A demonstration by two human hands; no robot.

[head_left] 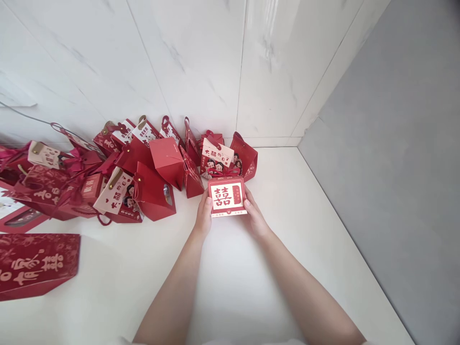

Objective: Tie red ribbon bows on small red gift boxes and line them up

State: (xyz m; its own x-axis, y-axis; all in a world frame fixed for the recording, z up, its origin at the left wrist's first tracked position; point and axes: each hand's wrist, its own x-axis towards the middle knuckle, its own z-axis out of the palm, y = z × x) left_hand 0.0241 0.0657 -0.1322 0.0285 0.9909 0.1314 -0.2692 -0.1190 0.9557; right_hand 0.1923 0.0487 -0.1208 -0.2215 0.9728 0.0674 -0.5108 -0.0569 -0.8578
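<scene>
Between both hands is a small red-and-cream gift box (227,197) with a large red double-happiness character on its face. My left hand (204,213) grips its left side, thumb on the front edge. My right hand (256,215) grips the right side the same way, thumb near the lower right corner. The fingers behind the box are hidden. Just beyond it stands a red-and-white gift box (217,155) with cartoon figures and a ribbon. A red gift bag (244,155) with a loop handle leans beside that one.
Many red gift boxes (158,191) crowd the left and back of the white table (294,239). A larger red box (39,263) lies at the near left. White marbled tiles (194,62) rise behind, and a grey panel (395,143) borders the right side.
</scene>
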